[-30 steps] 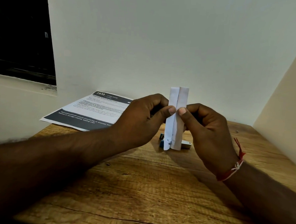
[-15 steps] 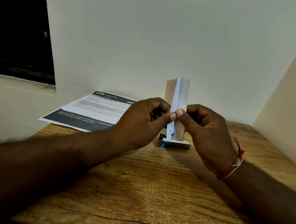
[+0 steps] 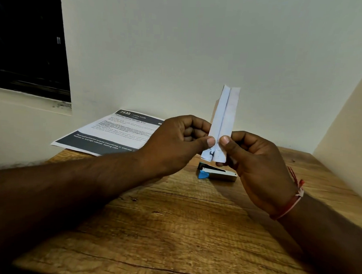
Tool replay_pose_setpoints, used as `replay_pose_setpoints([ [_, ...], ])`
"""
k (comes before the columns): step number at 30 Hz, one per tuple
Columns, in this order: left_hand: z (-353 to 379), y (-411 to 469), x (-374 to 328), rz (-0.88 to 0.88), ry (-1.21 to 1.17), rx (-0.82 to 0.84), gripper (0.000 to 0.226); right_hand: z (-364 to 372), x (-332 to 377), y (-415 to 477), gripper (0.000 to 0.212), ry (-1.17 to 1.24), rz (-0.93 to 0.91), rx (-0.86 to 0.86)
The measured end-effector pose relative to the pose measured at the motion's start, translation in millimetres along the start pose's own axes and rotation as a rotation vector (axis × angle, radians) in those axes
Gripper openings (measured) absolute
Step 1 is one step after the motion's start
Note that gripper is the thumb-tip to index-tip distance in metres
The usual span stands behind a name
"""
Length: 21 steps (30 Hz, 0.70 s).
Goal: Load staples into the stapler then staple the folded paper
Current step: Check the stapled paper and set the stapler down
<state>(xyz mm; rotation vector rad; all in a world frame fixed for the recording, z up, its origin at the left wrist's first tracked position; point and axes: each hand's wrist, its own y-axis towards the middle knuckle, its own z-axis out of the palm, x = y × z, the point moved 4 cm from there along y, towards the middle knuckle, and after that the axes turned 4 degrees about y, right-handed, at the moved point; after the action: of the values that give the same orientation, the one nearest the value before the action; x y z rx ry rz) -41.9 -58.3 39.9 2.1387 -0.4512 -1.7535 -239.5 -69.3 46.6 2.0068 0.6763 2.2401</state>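
Standing nearly upright between the two hands, the paper (image 3: 222, 122) is a narrow folded strip with its long axis running up and leaning a little to the right at the top. A crease runs down its middle, and the two flaps meet there. Small dark marks show near its lower end; whether they are staples or holes I cannot tell.

The left hand (image 3: 175, 143) is closed on the strip from its own inner side, the thumb pressed against the left flap low down and the other fingers curled behind. The right hand (image 3: 256, 161) mirrors it: thumb on the right flap, fingers folded behind and under the bottom edge. Both thumbs sit close together on either side of the crease, so each hand is narrowed to a pinch on the paper and holds nothing else.

The stapler (image 3: 217, 174) lies on the surface (image 3: 171, 230) just below and beyond the paper's lower end, apart from it. Its long axis runs left to right, blue end toward the left hand, metal end almost under the right palm. The right hand is nearer to it. I judge that the next move hinges on this: one hand must let go and drop a short way to the stapler while the other keeps the strip.

Farther out, past the left hand, a printed sheet (image 3: 113, 131) lies at the surface's back edge against the wall (image 3: 180, 53).
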Motion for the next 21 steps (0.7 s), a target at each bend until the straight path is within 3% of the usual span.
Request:
replay_pose_setpoints([
  [7, -2, -2, 0, -0.022, 0.06, 0.005, 0.037, -5, 4, -1, 0.034, -0.054, -0.057, -0.053],
  [11, -5, 0, 2, -0.04, 0.091, -0.019, 0.03, -5, 1, 0, 0.043, -0.024, -0.044, -0.044],
  [21, -2, 0, 7, -0.16, -0.105, 0.037, 0.028, -5, -6, 3, 0.046, 0.09, 0.016, 0.003],
])
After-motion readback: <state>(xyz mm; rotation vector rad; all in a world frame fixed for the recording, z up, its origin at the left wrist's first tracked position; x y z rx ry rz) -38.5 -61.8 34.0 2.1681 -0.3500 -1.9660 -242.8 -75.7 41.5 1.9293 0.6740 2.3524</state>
